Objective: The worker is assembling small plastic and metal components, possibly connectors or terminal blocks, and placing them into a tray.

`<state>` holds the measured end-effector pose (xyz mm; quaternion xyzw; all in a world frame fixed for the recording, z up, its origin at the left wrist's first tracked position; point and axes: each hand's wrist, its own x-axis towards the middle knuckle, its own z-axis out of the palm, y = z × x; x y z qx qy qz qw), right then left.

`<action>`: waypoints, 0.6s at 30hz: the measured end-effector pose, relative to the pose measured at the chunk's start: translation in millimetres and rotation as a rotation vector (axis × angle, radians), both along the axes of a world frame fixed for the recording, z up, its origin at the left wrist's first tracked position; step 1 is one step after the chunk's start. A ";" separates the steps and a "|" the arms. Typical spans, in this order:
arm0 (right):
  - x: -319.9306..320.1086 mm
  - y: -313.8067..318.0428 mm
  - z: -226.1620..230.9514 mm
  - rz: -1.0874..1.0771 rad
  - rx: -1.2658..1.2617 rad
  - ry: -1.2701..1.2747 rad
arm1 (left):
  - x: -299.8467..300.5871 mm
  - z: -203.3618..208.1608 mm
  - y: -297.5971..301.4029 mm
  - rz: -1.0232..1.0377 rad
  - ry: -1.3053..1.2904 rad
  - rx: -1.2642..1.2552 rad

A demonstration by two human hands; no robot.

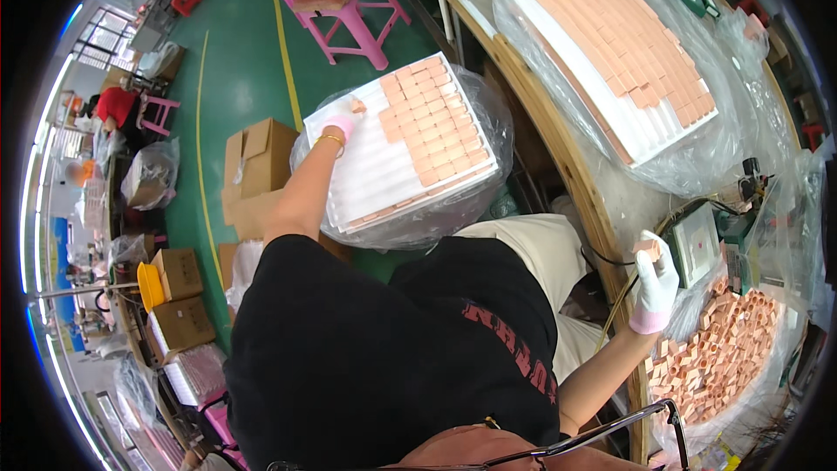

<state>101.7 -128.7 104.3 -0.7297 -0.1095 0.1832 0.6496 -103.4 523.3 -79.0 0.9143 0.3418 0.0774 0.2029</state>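
My left hand (352,119), in a white glove with a pink cuff, reaches over a white ridged tray (370,181). Its fingers close on a small copper-coloured piece (358,105), though the white glove blends into the tray. Rows of similar copper-coloured pieces (432,122) cover the tray's right side. On the right, my gloved right hand (657,286) is raised above the bench edge, pinching another copper-coloured piece (647,249) between thumb and fingers. Below and right of it lies a heap of loose copper-coloured pieces (719,349), some showing as short hollow tubes.
A second white tray (667,135) filled with rows of pieces lies on plastic on the wooden-edged bench (558,122). Beside my right hand stands a boxy device (697,244) with cables. A pink stool (344,4) and cardboard boxes (261,157) stand on the green floor.
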 end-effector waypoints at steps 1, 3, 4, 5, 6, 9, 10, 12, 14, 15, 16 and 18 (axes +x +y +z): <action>-3.2 0.7 -0.7 -0.016 -0.002 0.005 | 18.4 11.1 -11.9 0.050 0.061 0.032; -7.4 1.4 -0.6 -0.030 -0.026 -0.002 | 44.7 39.2 -31.2 0.144 0.208 0.120; -8.6 1.5 -0.9 -0.038 -0.047 0.001 | 49.0 37.2 -25.9 0.139 0.206 0.121; -10.9 2.8 -0.1 -0.048 -0.047 0.015 | 53.4 32.3 -19.2 0.164 0.226 0.122; -11.7 2.6 -1.9 -0.051 -0.047 0.013 | 57.4 27.0 -13.3 0.191 0.246 0.123; -12.3 2.4 -11.8 -0.054 -0.050 0.043 | 71.2 6.4 -3.3 0.188 0.299 0.048; -13.6 5.4 -11.4 -0.059 -0.057 0.044 | 72.0 -6.0 -6.7 0.182 0.301 0.041; -16.6 11.8 -9.2 -0.060 -0.077 0.028 | 68.4 -31.4 -18.6 0.140 0.083 0.309; -15.7 12.5 -9.1 -0.043 -0.084 0.010 | 64.6 -50.9 -14.4 0.117 0.045 0.303; -15.5 12.5 -9.1 -0.024 -0.085 -0.009 | 60.6 -60.6 -11.0 0.096 0.005 0.302; -11.8 11.7 -10.4 -0.012 -0.079 0.000 | 47.4 -81.5 11.9 0.106 0.016 0.308; 1.8 8.9 -20.1 0.049 -0.025 0.059 | 1.9 -102.3 65.7 0.182 -0.413 -0.462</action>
